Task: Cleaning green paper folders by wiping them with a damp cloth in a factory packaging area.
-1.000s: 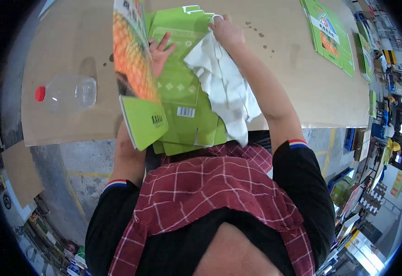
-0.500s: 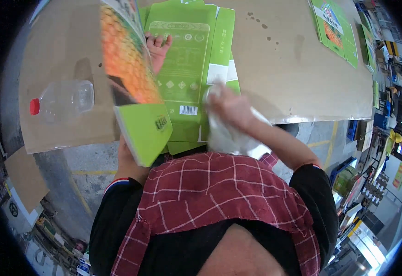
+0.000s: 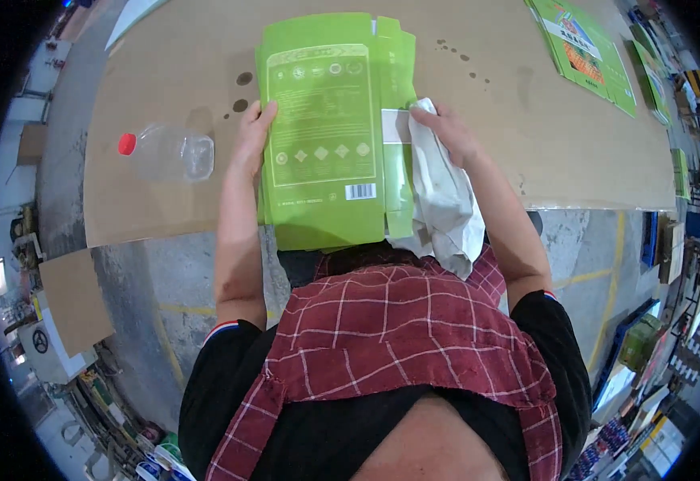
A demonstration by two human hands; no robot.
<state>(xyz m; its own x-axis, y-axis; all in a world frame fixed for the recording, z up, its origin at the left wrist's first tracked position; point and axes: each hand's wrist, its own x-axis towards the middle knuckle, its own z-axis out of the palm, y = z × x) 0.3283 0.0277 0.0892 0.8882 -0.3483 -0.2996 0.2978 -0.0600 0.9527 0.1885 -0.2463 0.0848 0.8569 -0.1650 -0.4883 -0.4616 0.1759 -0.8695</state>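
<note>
fingers [image 3: 258, 120] flat on green carton [image 3: 326, 136]; right hand [image 3: 445, 132] presses white cloth [image 3: 446, 200]

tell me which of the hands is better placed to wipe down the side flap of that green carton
Right. The right hand already grips the white cloth and presses it on the flap at the flat green carton's right edge. The left hand is on the opposite edge, holding the carton flat.
</note>
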